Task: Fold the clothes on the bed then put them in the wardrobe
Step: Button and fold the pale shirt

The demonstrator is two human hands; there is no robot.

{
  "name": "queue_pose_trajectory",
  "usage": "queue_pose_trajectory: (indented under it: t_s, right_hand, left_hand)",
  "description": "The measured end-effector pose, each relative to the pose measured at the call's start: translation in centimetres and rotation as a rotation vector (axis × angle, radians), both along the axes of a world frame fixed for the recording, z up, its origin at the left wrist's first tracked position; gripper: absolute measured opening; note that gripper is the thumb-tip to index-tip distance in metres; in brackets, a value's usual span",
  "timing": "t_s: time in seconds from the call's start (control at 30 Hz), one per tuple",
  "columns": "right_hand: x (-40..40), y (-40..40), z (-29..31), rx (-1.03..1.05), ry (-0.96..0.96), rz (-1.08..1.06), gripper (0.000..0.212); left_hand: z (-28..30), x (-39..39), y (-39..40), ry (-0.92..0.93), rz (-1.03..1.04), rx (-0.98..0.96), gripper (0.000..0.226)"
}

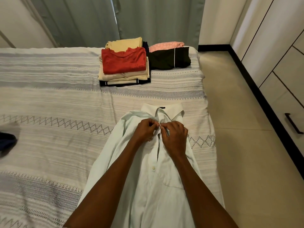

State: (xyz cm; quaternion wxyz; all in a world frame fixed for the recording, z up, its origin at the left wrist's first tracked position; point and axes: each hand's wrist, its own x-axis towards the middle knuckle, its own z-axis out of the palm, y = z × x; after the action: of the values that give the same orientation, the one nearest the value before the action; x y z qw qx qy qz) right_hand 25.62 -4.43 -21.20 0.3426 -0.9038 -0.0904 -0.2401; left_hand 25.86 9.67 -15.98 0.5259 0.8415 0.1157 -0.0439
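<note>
grey-green curtains (148, 18) hang closed behind | pale tiled floor (230, 112) (black skirting along its edge)

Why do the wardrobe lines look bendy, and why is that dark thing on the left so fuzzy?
Head view: the wide-angle lens bows straight edges near the frame's sides, so the wardrobe lines splay and curve; the dark cloth at the left edge is smeared there; the white shirt and both hands, left hand, right hand, look sharp.

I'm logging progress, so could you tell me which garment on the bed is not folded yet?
The white collared shirt, lying spread flat while both hands pinch its placket; the others sit folded in stacks.
</note>
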Motion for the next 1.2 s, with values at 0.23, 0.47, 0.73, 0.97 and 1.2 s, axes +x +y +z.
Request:
queue_pose_trajectory:
  t_s: [0.23, 0.47, 0.73, 0.97, 1.2]
  right_hand:
    - [0.3, -0.3, -0.1, 0.115, 0.075, 0.052, 0.011]
    - [0.4, -0.2, -0.4, 0.089, 0.083, 0.043, 0.016]
    - [0.2, -0.3, -0.8, 0.068, 0.011, 0.055, 0.017]
    - [0.5, -0.4, -1.0, 0.178, 0.005, 0.105, 0.021]
    - [0.7, -0.6, -0.6, 0.281, 0.105, 0.115, 0.014]
  left_hand:
    - [0.5, 0.2, 0.1, 0.099, -0.017, -0.201, 0.022]
    - [0.1, 0.6, -0.2, 0.188, 0.049, -0.368, 0.018]
    - [-0.5, 0.1, -0.9, 0.184, 0.119, -0.476, 0.027]
    - [-0.3, 0.1, -0.7, 0.264, 0.156, -0.53, 0.014]
    - [-1.3, -0.3, -2.0, 0.095, 0.169, -0.309, 0.026]
